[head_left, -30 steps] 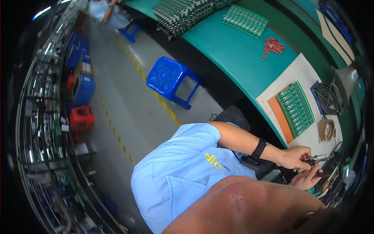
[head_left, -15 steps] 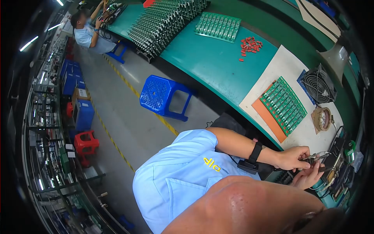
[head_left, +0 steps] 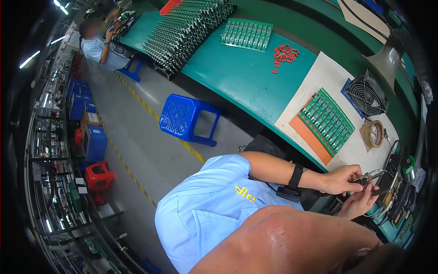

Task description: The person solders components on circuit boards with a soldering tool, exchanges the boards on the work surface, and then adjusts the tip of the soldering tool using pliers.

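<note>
1. Pale sheeting [head_left: 292, 102] is laid over the green worktop [head_left: 237, 68], to the left of the grip.
2. Within the grip, a small metal part [head_left: 363, 181] is pinched by the thumb and fingers of the left hand [head_left: 342, 179], near the worktop's edge. It is met from the other side by the right hand [head_left: 358, 204], whose fingers are bent; whether anything is clamped in them cannot be told.
3. For such close work, the part is best steadied by one firm, light pinch, with both wrists braced and small moves made by the other fingertips. Pale wires [head_left: 378, 171] beside the part are best left unpulled.
4. Just beyond the grip, dark tools and wires are crowded together.
5. Farther to the left, a round holder [head_left: 374, 133], then a fan [head_left: 365, 98] and a green circuit panel [head_left: 327, 122] on an orange board [head_left: 310, 139] are seen.
6. Farthest from the grip, red pieces [head_left: 285, 54], another panel [head_left: 247, 34] and racked boards [head_left: 187, 34] are set out, with a seated co-worker [head_left: 98, 48] past them.
</note>
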Motion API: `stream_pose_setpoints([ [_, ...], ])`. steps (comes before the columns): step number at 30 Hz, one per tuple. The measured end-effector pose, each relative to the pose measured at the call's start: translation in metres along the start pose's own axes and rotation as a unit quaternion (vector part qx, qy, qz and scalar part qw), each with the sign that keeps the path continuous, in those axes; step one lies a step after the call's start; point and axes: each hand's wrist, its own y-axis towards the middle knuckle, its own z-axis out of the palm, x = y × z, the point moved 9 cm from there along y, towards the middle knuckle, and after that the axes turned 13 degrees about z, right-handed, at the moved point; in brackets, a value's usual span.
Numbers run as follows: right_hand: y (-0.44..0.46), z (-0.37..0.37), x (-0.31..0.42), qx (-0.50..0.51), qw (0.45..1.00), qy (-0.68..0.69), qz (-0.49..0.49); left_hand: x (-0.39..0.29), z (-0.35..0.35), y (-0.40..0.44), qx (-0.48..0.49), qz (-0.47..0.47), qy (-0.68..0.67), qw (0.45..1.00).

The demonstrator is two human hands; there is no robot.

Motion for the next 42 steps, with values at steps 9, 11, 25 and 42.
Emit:
stream_pose_setpoints([
  [9,-0.008,0.005,0.001,-0.003,1.0,0.003,0.011,0.006,0.002,-0.001,0.007,-0.009,0.003,1.0],
  [11,-0.008,0.002,0.002,0.002,0.999,-0.041,-0.013,0.007,0.001,-0.002,0.011,-0.004,0.023,1.0],
  [25,-0.013,0.028,0.029,0.042,0.999,-0.017,-0.007,-0.026,0.021,-0.018,0.046,0.048,0.04,0.997],
  [42,-0.018,0.033,0.041,-0.012,0.997,-0.07,-0.032,-0.03,0.015,-0.018,0.025,0.055,0.08,0.995],
])
